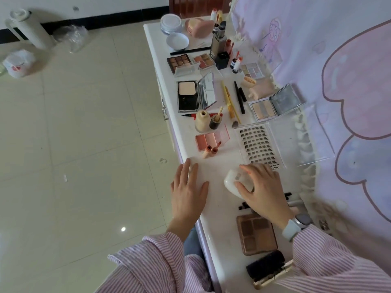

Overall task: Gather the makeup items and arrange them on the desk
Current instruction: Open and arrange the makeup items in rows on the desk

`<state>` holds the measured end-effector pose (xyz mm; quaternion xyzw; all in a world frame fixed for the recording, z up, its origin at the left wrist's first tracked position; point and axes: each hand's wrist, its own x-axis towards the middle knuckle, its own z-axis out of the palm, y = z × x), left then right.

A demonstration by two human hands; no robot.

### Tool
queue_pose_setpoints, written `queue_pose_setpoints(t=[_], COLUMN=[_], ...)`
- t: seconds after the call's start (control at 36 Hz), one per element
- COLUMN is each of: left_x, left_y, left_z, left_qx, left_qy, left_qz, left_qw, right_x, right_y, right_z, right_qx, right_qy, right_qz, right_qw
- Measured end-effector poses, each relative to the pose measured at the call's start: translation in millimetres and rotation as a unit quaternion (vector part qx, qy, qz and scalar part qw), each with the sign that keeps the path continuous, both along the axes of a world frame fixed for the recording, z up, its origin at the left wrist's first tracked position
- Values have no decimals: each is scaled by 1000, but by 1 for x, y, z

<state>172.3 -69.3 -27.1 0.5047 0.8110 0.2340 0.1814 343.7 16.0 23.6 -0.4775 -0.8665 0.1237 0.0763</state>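
My right hand (pixel 263 188) grips a white rounded bottle (pixel 231 181) lying on the white desk (pixel 213 172), fingers curled over its top. Flat on the desk's near-left edge rests my left hand (pixel 187 191), fingers straight, holding nothing. Just beyond the bottle lies an open tray of false lashes (pixel 259 146). A pink blush palette (pixel 208 139) and two small lip tubes (pixel 210 150) sit ahead of my left hand. A brown eyeshadow palette (pixel 256 236) lies under my right wrist, with a black brush case (pixel 266 266) nearer me.
Further along the desk lie an open powder compact (pixel 189 96), a beige bottle (pixel 202 120), pencils (pixel 228 101), a contour palette (pixel 264 109), more palettes (pixel 179 63) and jars (pixel 171 24). A lilac curtain (pixel 338 81) hangs along the right. Tiled floor (pixel 84 144) lies left.
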Motion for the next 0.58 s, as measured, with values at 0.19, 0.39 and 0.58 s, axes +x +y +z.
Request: queue_pose_setpoints(t=[0.19, 0.39, 0.58], left_x=[-5, -3, 7], left_y=[-3, -6, -18], left_z=[15, 44, 101], left_qx=[-91, -13, -44], left_qy=[-18, -130, -535], left_qz=[-39, 25, 54], left_qw=[995, 991, 842], right_x=[11, 4, 4], right_y=[-17, -23, -48], right_z=[-5, 15, 59], right_qx=[41, 25, -142], right_qy=[-123, -82, 92], right_qz=[-2, 1, 74], right_qw=[992, 996, 983])
